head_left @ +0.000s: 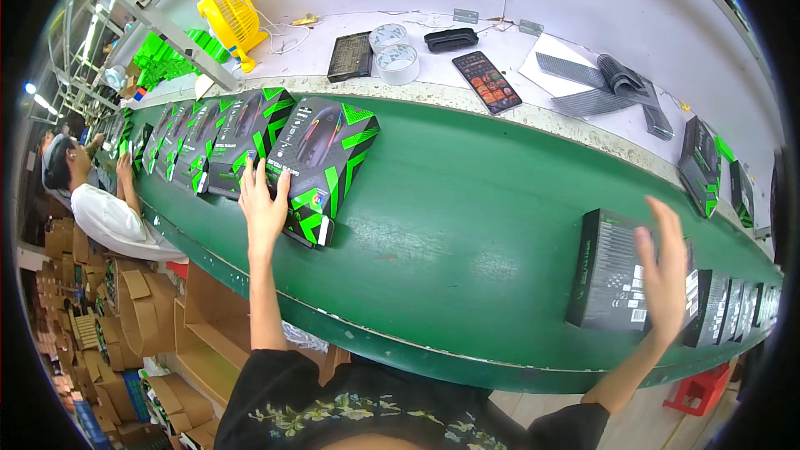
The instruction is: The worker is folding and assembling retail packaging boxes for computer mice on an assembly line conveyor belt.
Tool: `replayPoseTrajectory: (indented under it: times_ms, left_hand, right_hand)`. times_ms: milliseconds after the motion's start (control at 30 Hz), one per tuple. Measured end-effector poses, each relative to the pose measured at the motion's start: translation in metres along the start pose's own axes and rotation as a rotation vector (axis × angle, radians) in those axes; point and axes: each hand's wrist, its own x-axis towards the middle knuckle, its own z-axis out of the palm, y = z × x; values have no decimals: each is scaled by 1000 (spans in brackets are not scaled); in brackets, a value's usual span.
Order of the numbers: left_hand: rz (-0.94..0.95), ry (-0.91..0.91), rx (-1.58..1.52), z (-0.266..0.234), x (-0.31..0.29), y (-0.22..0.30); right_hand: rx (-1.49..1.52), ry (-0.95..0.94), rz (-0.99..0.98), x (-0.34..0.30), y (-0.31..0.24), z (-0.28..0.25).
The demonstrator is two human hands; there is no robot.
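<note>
My left hand (265, 207) rests with fingers outstretched on the lower left edge of a black and green gaming mouse box (327, 150). This box lies face up at the right end of a row of similar boxes (246, 132). On the right, my right hand (664, 271) is raised over a dark box (602, 271) that has its printed back upward. Its thumb and fingers are apart, and the hand covers part of that box. Whether it touches the box I cannot tell.
The boxes lie on a long green conveyor belt (433, 225). More boxes (723, 308) line its right end. A ledge behind holds a phone (487, 82), tape rolls (397, 62), black strips (587, 87) and a yellow fan (233, 23). A person (108, 212) sits at far left, near cartons (146, 308).
</note>
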Motion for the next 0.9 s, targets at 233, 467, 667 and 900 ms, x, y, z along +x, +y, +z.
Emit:
replayPoseTrajectory:
  times_ms: [233, 467, 667, 900]
  left_hand:
    - [33, -117, -394, -12, -47, 95]
    - [121, -412, -657, -35, -82, 123]
    - [233, -430, -712, -43, -76, 96]
    - [298, -660, -741, -49, -64, 99]
  right_hand:
    - [583, -510, -136, -8, -87, 113]
    - [650, -260, -66, -4, -82, 145]
    - [548, -298, -97, -5, -84, 133]
    - [681, -448, -19, 0, -75, 125]
